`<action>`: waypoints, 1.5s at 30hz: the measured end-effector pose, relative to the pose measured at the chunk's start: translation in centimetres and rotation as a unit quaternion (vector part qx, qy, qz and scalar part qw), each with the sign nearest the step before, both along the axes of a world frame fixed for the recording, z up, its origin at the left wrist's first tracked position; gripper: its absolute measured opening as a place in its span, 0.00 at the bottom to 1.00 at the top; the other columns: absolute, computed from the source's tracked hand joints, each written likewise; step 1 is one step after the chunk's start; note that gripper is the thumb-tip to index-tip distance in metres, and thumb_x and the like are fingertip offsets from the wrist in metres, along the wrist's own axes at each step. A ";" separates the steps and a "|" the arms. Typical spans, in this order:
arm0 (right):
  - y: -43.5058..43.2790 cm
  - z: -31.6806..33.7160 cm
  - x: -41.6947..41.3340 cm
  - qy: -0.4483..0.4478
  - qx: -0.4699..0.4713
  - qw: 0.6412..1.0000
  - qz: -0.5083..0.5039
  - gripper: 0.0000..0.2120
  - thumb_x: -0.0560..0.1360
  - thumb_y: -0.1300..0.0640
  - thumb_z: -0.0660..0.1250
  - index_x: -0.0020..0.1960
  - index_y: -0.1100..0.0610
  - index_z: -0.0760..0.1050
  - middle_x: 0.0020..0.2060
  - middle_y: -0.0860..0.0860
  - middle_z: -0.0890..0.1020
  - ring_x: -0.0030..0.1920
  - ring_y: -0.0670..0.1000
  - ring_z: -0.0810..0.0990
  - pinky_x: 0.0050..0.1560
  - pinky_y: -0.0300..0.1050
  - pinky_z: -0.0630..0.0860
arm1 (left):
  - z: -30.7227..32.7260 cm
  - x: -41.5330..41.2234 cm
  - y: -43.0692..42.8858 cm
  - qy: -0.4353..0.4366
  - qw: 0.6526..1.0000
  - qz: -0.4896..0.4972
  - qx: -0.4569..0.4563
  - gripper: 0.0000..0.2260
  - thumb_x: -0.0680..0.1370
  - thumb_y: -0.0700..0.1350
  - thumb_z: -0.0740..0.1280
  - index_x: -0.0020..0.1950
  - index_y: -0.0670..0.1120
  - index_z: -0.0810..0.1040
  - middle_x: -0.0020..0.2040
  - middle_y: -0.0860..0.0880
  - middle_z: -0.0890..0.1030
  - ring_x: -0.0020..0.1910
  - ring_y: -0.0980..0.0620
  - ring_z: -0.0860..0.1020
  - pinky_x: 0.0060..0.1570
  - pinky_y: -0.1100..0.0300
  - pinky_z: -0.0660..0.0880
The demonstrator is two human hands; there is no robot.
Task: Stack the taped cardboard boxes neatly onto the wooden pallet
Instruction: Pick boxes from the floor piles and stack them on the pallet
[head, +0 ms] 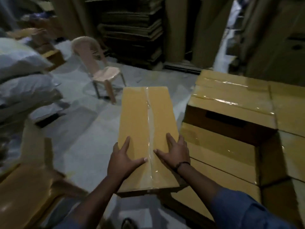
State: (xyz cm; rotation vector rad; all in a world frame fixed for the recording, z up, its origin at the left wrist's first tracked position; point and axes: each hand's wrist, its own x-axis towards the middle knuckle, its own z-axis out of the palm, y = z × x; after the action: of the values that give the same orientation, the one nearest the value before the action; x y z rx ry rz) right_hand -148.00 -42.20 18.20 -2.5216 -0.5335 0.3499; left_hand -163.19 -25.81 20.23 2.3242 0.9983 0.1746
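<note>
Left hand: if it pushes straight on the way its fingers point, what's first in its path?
Only the bare lid of the taped box under the left hand; past its far edge the plastic chair stands near that line, depth unclear.

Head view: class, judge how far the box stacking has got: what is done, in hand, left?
Done: a stack of taped boxes stands at right, in layers. In hand: the left hand and right hand lie spread on a long taped box beside the stack. Left: setting this box on it. The pallet is not visible.
</note>
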 end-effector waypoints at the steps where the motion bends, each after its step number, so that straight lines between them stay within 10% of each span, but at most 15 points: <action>1: 0.5 0.2 0.2 -0.001 0.002 1.000 -0.024 0.48 0.65 0.23 0.67 0.79 0.38 0.57 0.79 0.55 0.54 0.76 0.60 0.60 0.73 0.58 0.68 | 0.2 1.1 1.4 -0.003 1.000 -0.026 0.004 0.58 0.57 0.80 0.72 0.82 0.65 0.51 0.78 0.47 0.62 0.73 0.43 0.71 0.65 0.45 0.76; 24: 6.8 1.4 9.3 -0.052 0.045 0.868 -0.492 0.46 0.67 0.26 0.70 0.79 0.40 0.60 0.80 0.56 0.55 0.77 0.61 0.58 0.72 0.60 0.68 | 2.9 29.5 12.1 -0.045 0.880 -0.472 0.022 0.55 0.58 0.81 0.71 0.80 0.69 0.50 0.78 0.54 0.61 0.72 0.48 0.71 0.63 0.43 0.78; 45: 10.1 -1.2 9.8 -0.025 -0.005 0.621 -0.783 0.45 0.67 0.25 0.67 0.79 0.40 0.59 0.80 0.55 0.55 0.77 0.62 0.58 0.71 0.62 0.69 | -0.7 44.4 5.5 0.013 0.615 -0.788 0.030 0.55 0.62 0.79 0.70 0.83 0.64 0.49 0.81 0.48 0.53 0.78 0.41 0.63 0.70 0.41 0.72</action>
State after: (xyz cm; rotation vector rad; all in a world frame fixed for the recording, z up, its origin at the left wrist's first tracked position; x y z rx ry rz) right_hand -138.18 -32.10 17.04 -2.0068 1.6346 -0.4096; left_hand -118.83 -20.35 19.56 2.3545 -1.2727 -0.5436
